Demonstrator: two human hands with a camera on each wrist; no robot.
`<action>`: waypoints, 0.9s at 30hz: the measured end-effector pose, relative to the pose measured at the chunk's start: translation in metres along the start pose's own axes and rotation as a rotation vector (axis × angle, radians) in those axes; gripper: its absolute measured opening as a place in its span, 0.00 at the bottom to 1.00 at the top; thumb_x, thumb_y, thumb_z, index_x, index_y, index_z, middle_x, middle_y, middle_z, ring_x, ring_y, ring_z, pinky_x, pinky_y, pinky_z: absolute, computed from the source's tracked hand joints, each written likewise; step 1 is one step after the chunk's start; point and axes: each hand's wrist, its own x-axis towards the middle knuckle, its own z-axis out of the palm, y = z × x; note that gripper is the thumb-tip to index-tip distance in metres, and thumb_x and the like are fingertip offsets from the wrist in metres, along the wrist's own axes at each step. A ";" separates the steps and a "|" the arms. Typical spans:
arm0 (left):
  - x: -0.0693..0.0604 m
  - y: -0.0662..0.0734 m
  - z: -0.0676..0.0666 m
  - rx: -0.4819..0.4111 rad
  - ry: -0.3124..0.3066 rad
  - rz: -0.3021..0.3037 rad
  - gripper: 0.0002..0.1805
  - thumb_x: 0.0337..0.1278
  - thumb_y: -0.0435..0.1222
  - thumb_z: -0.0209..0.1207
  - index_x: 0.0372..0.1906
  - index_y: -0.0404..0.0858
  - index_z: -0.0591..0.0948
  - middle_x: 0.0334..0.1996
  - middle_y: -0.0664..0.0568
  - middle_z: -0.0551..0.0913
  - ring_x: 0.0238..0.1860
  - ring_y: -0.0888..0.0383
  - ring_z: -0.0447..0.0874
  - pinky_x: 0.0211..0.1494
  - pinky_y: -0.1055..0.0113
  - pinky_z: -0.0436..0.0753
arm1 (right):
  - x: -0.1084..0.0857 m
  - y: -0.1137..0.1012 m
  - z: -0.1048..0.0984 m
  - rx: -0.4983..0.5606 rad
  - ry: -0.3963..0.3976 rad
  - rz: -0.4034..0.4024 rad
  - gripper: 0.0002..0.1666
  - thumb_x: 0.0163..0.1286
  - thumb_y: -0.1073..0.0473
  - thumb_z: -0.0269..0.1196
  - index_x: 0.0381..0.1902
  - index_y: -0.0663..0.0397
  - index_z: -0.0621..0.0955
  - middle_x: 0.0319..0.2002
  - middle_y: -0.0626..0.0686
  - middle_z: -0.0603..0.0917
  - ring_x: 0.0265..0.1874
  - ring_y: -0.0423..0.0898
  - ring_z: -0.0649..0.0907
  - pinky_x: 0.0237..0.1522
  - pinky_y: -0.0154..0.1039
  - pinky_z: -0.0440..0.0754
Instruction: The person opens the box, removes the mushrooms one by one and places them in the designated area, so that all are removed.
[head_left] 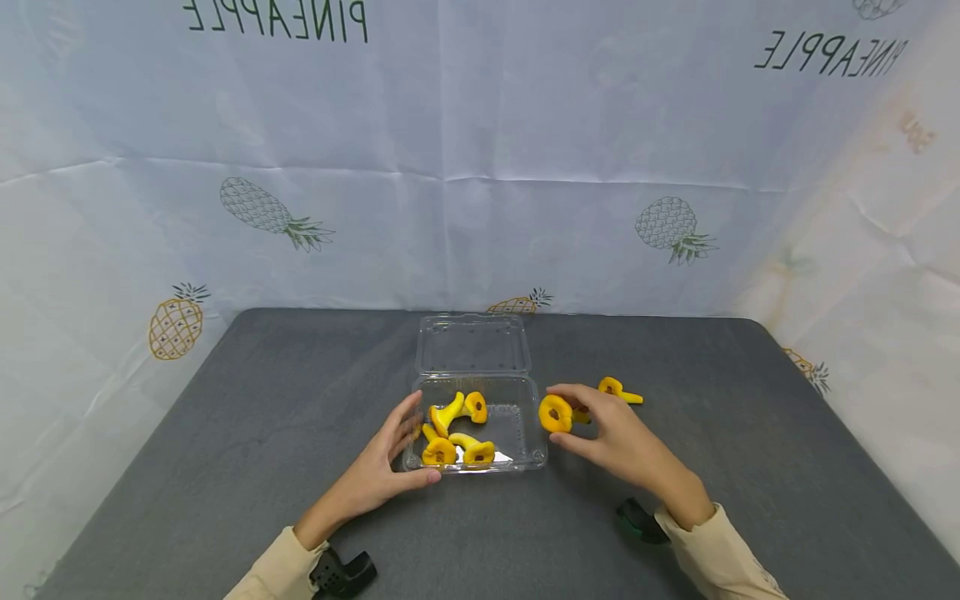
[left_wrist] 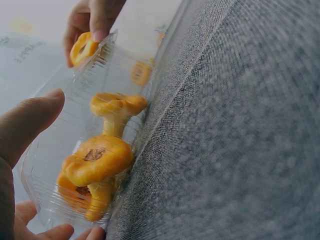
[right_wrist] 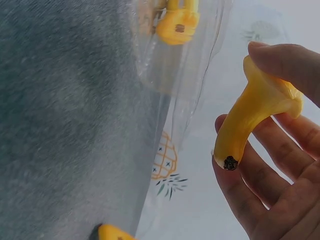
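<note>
Head view: a dark grey tabletop (head_left: 300,375) meets a pale pineapple-print cloth (head_left: 450,108). Near the middle of its far edge sits a clear plastic box (head_left: 513,429), its lid (head_left: 472,346) folded back towards that edge. Four yellow mushrooms (head_left: 478,452) lie inside, mostly in the left half. The left hand (head_left: 386,458), its grip spread wide, is around the box's left side. The right hand (head_left: 607,429) pinches a held mushroom (head_left: 555,413) at the box's right rim. A loose mushroom (head_left: 611,386) lies beyond that hand, towards the tabletop's far right corner. The step appears to be filling the box; the next move probably calls for clearing the right wall, the main obstacle, and lowering into the barer right half.

Left wrist view: mushrooms show through the clear wall; thumb and fingers stand well apart.

Right wrist view: the thumb presses the held mushroom's cap, fingers behind it, its dark-tipped stem sticking out.
</note>
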 end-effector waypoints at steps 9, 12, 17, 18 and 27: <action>0.000 0.000 0.000 -0.005 -0.004 0.002 0.55 0.58 0.39 0.69 0.80 0.46 0.43 0.80 0.40 0.44 0.77 0.34 0.51 0.76 0.41 0.60 | -0.013 0.015 -0.003 -0.028 0.047 0.021 0.33 0.58 0.60 0.75 0.61 0.56 0.77 0.52 0.48 0.85 0.43 0.40 0.84 0.47 0.41 0.87; 0.000 0.000 0.000 -0.010 -0.004 0.002 0.56 0.58 0.39 0.69 0.80 0.46 0.43 0.80 0.41 0.44 0.77 0.35 0.52 0.76 0.43 0.60 | -0.018 0.020 -0.005 -0.040 0.058 0.033 0.33 0.57 0.60 0.75 0.61 0.58 0.77 0.52 0.50 0.85 0.43 0.42 0.84 0.46 0.41 0.87; 0.000 0.001 0.000 -0.009 -0.003 -0.013 0.56 0.57 0.40 0.69 0.80 0.46 0.43 0.80 0.42 0.44 0.77 0.35 0.52 0.76 0.43 0.60 | -0.025 0.031 -0.008 -0.061 0.067 0.041 0.32 0.58 0.59 0.75 0.60 0.60 0.78 0.51 0.52 0.85 0.42 0.45 0.85 0.45 0.43 0.88; 0.000 0.001 0.000 -0.009 -0.002 -0.018 0.56 0.57 0.40 0.69 0.80 0.46 0.43 0.80 0.42 0.44 0.78 0.35 0.51 0.77 0.42 0.60 | -0.026 0.033 -0.009 -0.071 0.065 0.046 0.32 0.58 0.59 0.75 0.60 0.60 0.78 0.51 0.52 0.85 0.42 0.46 0.84 0.45 0.43 0.87; 0.001 -0.001 0.000 0.000 0.001 -0.006 0.56 0.57 0.40 0.69 0.80 0.44 0.43 0.80 0.41 0.44 0.77 0.34 0.51 0.76 0.39 0.60 | -0.033 0.046 -0.019 -0.079 0.047 0.098 0.34 0.60 0.59 0.73 0.62 0.62 0.76 0.55 0.60 0.83 0.47 0.54 0.85 0.48 0.51 0.86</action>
